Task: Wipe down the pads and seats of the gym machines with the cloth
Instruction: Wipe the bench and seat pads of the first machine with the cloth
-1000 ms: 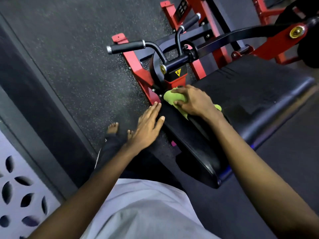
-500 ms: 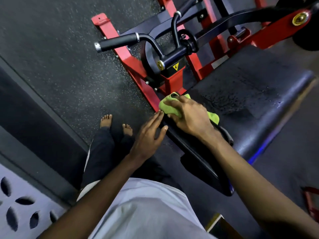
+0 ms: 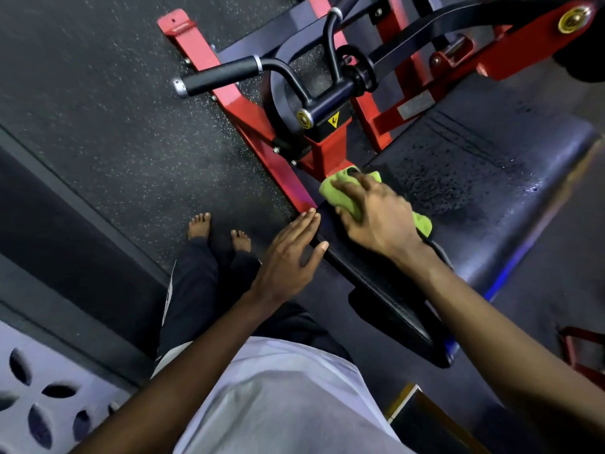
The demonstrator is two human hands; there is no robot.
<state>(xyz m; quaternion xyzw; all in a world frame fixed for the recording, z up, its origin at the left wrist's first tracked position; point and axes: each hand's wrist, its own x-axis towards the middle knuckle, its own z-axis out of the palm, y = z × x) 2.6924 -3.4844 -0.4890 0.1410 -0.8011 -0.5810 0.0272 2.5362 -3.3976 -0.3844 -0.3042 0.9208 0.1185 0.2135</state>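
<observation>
Green cloth (image 3: 340, 191), half covered by the right hand (image 3: 376, 217) clutching it, on black seat pad (image 3: 474, 178) beside red frame (image 3: 330, 152). Flat left hand (image 3: 288, 253), fingers straight, at pad edge. Yellow warning sticker (image 3: 333, 120); plate (image 3: 415, 105) lettering illegible.

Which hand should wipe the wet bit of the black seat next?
Probably the right hand: it grips the green cloth on the seat, beside the wet patch. The left hand lies open at the seat's edge, holding nothing.

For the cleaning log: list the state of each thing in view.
cloth: bunched, pressed onto the pad
right hand: grips the cloth
left hand: fingers straight, at the pad's edge
pad: speckled with droplets past the cloth
handle: free, nobody holds it
</observation>
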